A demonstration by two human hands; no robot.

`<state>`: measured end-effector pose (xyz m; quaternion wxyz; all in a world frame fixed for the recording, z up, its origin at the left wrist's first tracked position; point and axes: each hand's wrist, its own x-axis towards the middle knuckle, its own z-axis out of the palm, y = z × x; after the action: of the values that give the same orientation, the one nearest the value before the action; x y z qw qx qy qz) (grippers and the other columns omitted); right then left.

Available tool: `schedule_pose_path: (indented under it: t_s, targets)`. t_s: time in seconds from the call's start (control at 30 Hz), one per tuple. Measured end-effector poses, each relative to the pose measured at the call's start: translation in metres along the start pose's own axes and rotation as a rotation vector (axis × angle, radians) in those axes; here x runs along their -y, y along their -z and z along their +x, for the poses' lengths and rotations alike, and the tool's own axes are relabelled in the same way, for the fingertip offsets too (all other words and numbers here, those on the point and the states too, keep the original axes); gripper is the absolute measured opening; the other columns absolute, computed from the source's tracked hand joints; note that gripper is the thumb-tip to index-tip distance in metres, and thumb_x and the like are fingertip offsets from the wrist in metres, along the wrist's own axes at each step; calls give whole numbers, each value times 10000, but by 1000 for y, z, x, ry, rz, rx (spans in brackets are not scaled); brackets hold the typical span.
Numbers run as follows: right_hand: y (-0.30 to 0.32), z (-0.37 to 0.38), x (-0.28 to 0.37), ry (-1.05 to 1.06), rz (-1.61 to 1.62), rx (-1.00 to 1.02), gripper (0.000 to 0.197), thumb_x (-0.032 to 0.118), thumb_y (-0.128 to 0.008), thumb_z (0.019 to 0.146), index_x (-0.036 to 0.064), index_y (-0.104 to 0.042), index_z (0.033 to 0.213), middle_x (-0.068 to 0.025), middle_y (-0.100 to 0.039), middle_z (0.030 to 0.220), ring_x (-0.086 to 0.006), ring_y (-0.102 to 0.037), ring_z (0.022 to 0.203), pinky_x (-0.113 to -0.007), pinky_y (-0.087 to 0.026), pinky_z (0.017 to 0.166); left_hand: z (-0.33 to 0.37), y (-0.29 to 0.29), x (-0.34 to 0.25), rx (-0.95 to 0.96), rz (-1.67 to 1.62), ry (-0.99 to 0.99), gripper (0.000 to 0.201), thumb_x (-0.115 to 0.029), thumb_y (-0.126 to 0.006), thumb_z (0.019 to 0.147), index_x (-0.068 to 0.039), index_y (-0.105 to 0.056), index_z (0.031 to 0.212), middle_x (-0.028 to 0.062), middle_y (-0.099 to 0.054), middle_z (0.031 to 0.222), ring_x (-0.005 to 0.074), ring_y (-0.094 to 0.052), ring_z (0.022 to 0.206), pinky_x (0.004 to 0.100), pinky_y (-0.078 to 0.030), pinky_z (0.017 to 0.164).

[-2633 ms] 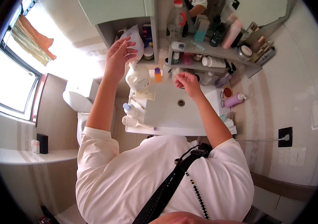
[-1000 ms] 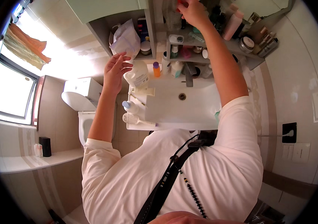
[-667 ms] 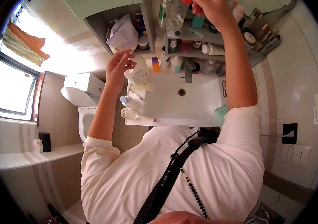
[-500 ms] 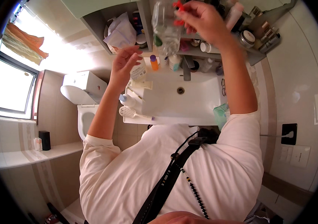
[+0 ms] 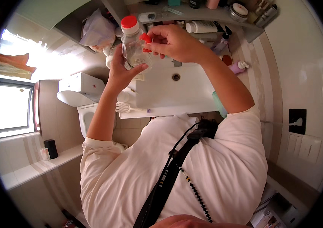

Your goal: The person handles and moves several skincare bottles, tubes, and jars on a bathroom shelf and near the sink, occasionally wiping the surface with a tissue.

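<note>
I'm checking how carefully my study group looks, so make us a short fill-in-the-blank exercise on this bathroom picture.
1. The right hand holds the bottle by a handle coloured ____.
2. Counting the left hand, ____ hands are at the bottle.
3. The brush lies toward the person's ____ side of the sink.
4. The wall plug sits in a socket plate coloured ____.

Missing words: red; two; left; black.

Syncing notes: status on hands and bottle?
Right hand gripping clear bottle by red handle. Left hand cupped at base. Red cap on. Faucet partly hidden.
</note>
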<state>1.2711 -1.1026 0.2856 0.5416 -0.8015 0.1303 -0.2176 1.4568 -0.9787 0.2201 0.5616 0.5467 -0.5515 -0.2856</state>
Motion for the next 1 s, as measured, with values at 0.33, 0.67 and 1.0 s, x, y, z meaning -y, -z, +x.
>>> schedule_pose_path:
  t_s: [0.33,0.67,1.0]
  targets:
    - [50,-55,-13,49,-265,-164,509,327,-773,768,10,-577,1114,-50,-585,765,-104,-548,642,-259,-453,591,1,-52,6,183,128,125,787,-225,-865,667,-13,-437,1292,96,-570,1174,191,-545,1100,334,-422,970]
    - [26,-130,14,-174,-570,-323,420,365,-796,734,20,-603,880,-59,-569,705,-146,-528,588,-270,-427,549,-23,-92,11,507,106,31,846,-180,-860,674,-15,-388,1357,109,-555,1220,204,-534,1130,344,-426,973]
    - [-66,-241,3,-525,-631,-603,318,248,-773,755,44,-554,861,-70,-579,716,-198,-542,631,-315,-441,585,-81,-102,52,806,62,-6,685,-213,-742,815,-61,-401,1388,154,-510,1327,260,-479,1245,407,-379,1034]
